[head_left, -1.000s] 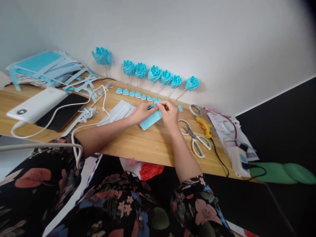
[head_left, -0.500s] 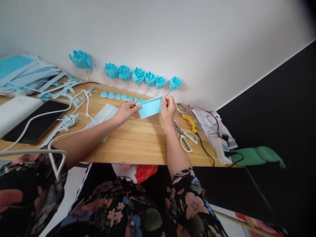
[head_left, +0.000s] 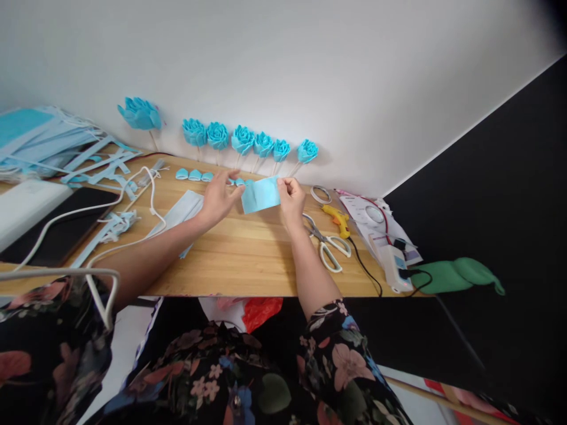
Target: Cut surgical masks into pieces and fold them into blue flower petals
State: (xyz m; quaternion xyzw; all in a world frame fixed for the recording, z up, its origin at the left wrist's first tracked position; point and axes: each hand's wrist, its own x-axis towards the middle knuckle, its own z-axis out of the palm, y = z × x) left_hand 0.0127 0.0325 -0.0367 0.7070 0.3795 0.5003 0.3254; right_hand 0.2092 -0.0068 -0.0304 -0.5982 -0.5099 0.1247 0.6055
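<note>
A blue rectangle of face-mask fabric (head_left: 262, 196) is held above the wooden table by my right hand (head_left: 292, 200), which pinches its right end between thumb and fingers. My left hand (head_left: 219, 198) is beside the fabric's left end, fingers apart, holding nothing. Behind the hands lies a row of small folded blue petals (head_left: 195, 175), partly hidden by my left hand. Against the wall lean several blue fabric roses (head_left: 243, 140) on thin sticks, with a larger blue flower (head_left: 140, 114) at the left.
Scissors (head_left: 326, 241) and a yellow glue gun (head_left: 337, 221) lie right of my hands, near a tape roll (head_left: 321, 194) and a power strip (head_left: 396, 268). Left are a pale mask piece (head_left: 177, 215), a mask pile (head_left: 48, 139), a white cable (head_left: 155, 192) and a dark tablet (head_left: 71, 227).
My left hand has let go of the fabric's left end and spread its fingers. My right hand still holds the other end. The view has shifted slightly.
</note>
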